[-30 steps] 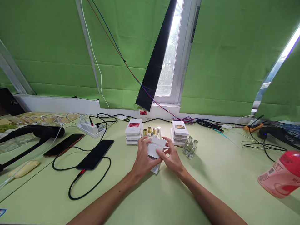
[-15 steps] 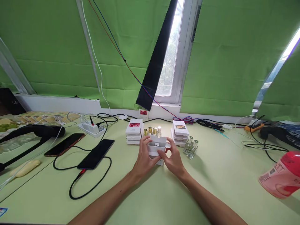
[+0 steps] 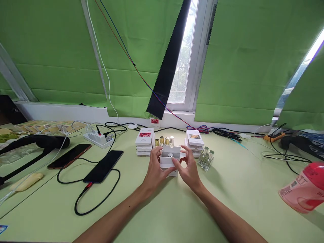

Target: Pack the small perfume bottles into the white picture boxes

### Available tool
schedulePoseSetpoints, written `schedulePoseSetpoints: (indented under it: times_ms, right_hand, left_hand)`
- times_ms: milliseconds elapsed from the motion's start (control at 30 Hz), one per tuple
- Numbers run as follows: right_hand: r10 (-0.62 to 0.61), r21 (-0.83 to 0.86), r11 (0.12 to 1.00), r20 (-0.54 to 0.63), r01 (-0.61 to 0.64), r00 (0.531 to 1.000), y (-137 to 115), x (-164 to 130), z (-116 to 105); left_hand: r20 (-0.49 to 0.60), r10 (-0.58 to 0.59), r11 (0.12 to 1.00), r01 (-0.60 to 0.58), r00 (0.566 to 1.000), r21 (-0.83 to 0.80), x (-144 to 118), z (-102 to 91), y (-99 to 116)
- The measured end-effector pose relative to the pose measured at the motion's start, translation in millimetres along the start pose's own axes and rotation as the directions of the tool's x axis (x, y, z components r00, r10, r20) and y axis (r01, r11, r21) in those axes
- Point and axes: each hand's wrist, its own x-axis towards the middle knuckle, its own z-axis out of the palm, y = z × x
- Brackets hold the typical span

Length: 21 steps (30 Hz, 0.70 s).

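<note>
A small white box [image 3: 166,164] stands upright with its flap raised, and a silver bottle cap [image 3: 170,155] shows inside. My left hand [image 3: 155,170] grips the box from the left, thumb across its front and fingers along the side. On the other side is my right hand [image 3: 189,170], its thumb tip at the box's front edge beside the cap and its fingers curled near the right wall. Behind the box stand several small bottles with gold and silver caps [image 3: 162,140]. Two clear glass bottles [image 3: 206,158] lean to the right of my right hand.
Stacks of white boxes stand behind, one at left [image 3: 145,141] and one at right [image 3: 194,141]. Phones [image 3: 103,167] with looping cables lie to the left, near a power strip [image 3: 97,138]. A pink container [image 3: 302,189] with a red lid is at far right.
My right thumb has moved slightly up toward the cap, and my right fingers have lifted and spread a little. The left hand keeps its grip on the box.
</note>
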Motion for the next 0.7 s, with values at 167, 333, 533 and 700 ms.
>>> schedulePoseSetpoints:
  times_ms: [167, 333, 533, 700]
  right_hand:
    - [-0.004, 0.018, 1.000, -0.017, 0.005, 1.000, 1.9, 0.4, -0.6]
    - [0.023, 0.015, 1.000, -0.080, -0.022, 0.997, 4.8, 1.6, -2.5]
    - [0.057, 0.019, 0.998, -0.114, -0.055, 0.992, 7.0, 2.3, -2.3]
    - [0.073, 0.051, 0.996, -0.147, -0.066, 0.986, 7.3, 2.5, -1.6]
  left_hand:
    - [0.022, 0.023, 1.000, -0.023, 0.999, -0.017, -1.7, 0.6, 0.7]
    - [0.036, 0.092, 0.996, -0.092, 0.995, 0.003, -3.6, 1.9, 1.2]
    - [0.026, 0.126, 0.989, -0.128, 0.992, 0.076, -3.4, 2.2, 1.3]
    - [0.036, 0.133, 0.985, -0.136, 0.991, 0.103, -4.0, 0.4, 5.9]
